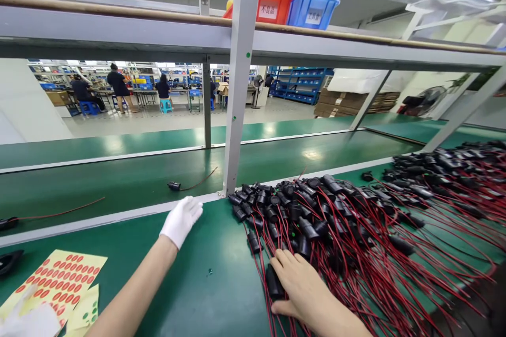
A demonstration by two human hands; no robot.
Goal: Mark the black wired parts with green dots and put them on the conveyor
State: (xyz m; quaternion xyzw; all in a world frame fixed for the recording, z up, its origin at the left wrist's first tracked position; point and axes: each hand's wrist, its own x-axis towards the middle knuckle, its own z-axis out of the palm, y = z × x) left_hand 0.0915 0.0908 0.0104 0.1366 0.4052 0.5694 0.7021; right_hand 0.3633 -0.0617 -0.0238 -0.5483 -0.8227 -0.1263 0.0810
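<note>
1. My right hand [300,287] lies flat on the near edge of the pile of black connectors with red wires [328,226]; the fingers are spread over the parts and pinch nothing that I can see, though one black connector [273,280] sits just under my fingertips.

2. My left hand [181,219], in a white glove, is stretched forward with fingers loosely open and empty; it hovers near the pale strip [110,217] that divides my bench from the conveyor belt [118,181].

3. To lift one piece cleanly I would take the connector by its black body, not by the wire; the red leads cross each other thickly and I judge a pull on one would drag its neighbours.

4. The upright post [237,116] stands just beyond the pile's far left corner; it bounds my reach there.

5. Open green bench [197,274] lies between my two arms; the sticker sheet [59,279] sits near left, well apart from the pile.

6. A lone connector with wire [176,186] rests on the belt, beyond my left hand.
</note>
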